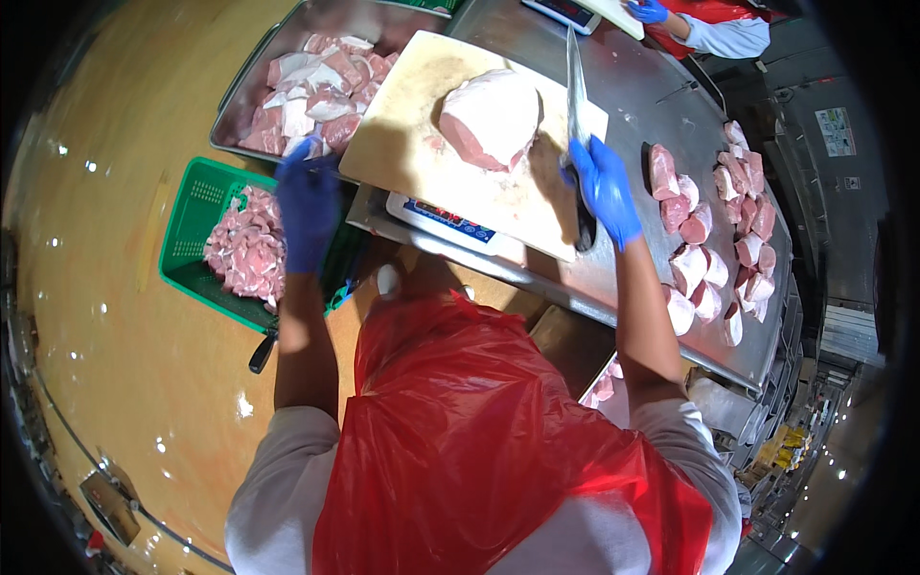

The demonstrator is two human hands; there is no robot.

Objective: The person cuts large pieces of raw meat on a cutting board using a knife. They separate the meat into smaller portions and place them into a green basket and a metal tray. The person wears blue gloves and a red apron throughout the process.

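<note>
In the head view, a large block of meat sits near twelve o'clock on a pale cutting board, which rests partly over the steel bench. At two o'clock, the gloved right hand has its fingers closed round a knife, blade aimed toward twelve. The left hand, at ten o'clock, is blurred, so its fingers' spread cannot be told; it is nearest the metal tub at eleven and the green basket between nine and ten, both holding cut meat.

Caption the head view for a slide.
Gloved right hand holds a knife beside a meat chunk on a cutting board.
</note>
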